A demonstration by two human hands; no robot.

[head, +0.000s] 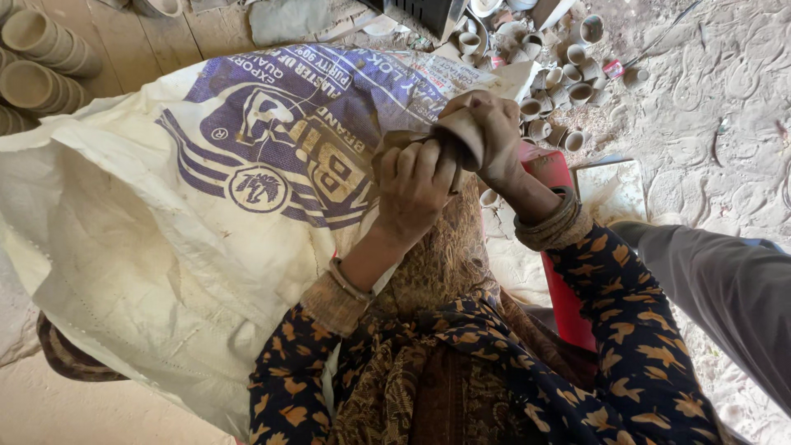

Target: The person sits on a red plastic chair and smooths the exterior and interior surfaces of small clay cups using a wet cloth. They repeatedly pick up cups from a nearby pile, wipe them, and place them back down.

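— Where does the one view sit?
— On the person's head, looking steeply down, close over the left hand [412,188] and right hand [493,132].
— And farther out?
— The white printed sack [165,214] fills the left; small clay cups [560,82] lie on dusty ground at the top.

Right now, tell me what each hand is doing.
Left hand: closed around a brown rag, pressed against the cup.
Right hand: closed, holding a small clay cup.
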